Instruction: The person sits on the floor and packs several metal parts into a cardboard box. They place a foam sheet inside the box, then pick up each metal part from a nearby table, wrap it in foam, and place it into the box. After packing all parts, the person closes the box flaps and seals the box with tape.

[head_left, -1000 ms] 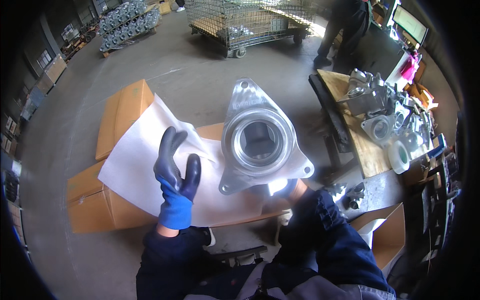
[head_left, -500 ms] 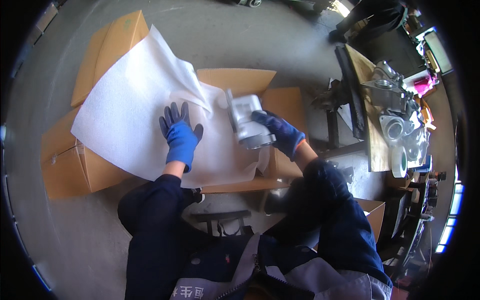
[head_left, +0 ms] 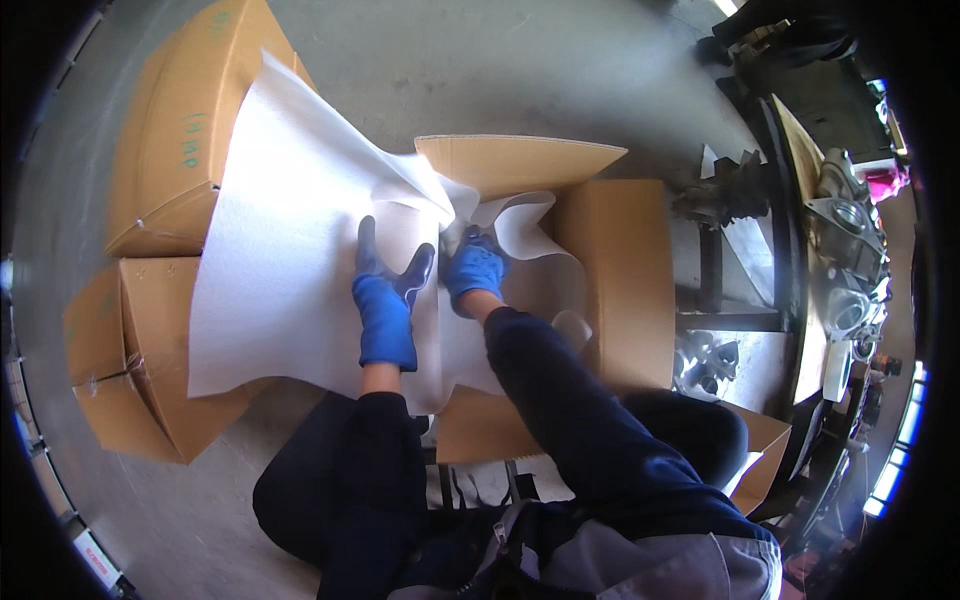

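An open cardboard box [head_left: 632, 285] in front of me is lined with white foam sheet [head_left: 300, 220], which drapes out over its left side. My left hand [head_left: 385, 300], in a blue glove with dark fingers, lies against the sheet with fingers stretched and thumb apart. Reaching down inside the box, my right hand [head_left: 476, 268] wears a matching glove. Its fingertips are largely hidden, so I cannot tell what they grip. The silvery metal casting seen earlier no longer shows in the box.
Closed cardboard cartons [head_left: 165, 150] stand at the left. On the right, a wooden-topped bench [head_left: 800, 160] carries several metal castings [head_left: 848, 312]. More metal parts [head_left: 708, 360] sit on a low surface beside the box. A person in dark trousers [head_left: 790, 35] is at the far right.
My right hand has moved left and down into the box, and the casting it held is out of sight. My left hand has shifted right and nearer. The view has shifted too.
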The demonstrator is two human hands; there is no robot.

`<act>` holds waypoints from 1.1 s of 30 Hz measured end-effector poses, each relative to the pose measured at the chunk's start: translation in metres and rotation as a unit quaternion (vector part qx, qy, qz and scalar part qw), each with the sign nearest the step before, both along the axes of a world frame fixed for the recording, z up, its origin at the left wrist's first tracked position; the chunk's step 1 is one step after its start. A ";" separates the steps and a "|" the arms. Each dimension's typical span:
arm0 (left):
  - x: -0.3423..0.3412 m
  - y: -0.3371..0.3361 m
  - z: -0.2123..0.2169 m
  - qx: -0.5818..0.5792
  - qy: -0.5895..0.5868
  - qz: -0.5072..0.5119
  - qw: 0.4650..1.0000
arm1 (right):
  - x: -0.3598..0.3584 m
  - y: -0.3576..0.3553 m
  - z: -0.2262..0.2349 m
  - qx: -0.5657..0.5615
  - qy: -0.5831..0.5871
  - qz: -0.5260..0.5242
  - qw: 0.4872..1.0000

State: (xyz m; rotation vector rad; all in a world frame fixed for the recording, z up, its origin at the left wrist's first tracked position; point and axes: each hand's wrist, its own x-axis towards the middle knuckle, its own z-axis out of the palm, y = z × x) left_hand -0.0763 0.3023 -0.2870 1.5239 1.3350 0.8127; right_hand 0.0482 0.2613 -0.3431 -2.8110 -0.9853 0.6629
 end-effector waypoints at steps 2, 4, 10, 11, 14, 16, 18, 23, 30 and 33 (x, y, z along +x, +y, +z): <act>-0.002 0.005 -0.025 -0.068 -0.065 0.018 0.995 | -0.007 0.011 -0.015 -0.020 0.014 -0.009 1.000; -0.007 0.006 -0.047 -0.045 -0.058 0.018 0.997 | -0.007 0.020 -0.023 -0.003 0.018 -0.036 0.999; 0.010 -0.014 0.028 0.001 -0.005 -0.068 0.998 | 0.000 0.015 -0.026 0.013 0.026 -0.066 0.997; 0.002 -0.024 0.038 0.029 -0.035 -0.087 0.995 | 0.000 0.012 -0.032 0.061 0.048 -0.062 0.995; 0.004 -0.032 0.038 0.075 -0.041 -0.079 0.993 | 0.022 -0.007 -0.012 0.023 0.160 0.025 0.986; -0.007 -0.014 -0.001 0.122 0.036 -0.067 0.990 | 0.040 -0.028 0.071 -0.028 0.161 0.181 0.970; 0.001 -0.012 -0.014 0.120 0.001 -0.067 0.991 | 0.069 -0.063 0.120 0.091 0.150 0.134 0.975; -0.009 -0.006 0.033 -0.030 -0.121 -0.059 0.990 | 0.163 -0.158 0.298 0.351 -0.143 0.164 0.911; -0.001 -0.029 0.118 -0.152 -0.215 -0.125 0.957 | 0.324 -0.287 0.392 0.054 -0.592 0.086 0.800; -0.007 -0.041 0.158 -0.050 -0.179 -0.149 0.971 | 0.368 -0.245 0.403 -0.017 -0.534 0.175 0.827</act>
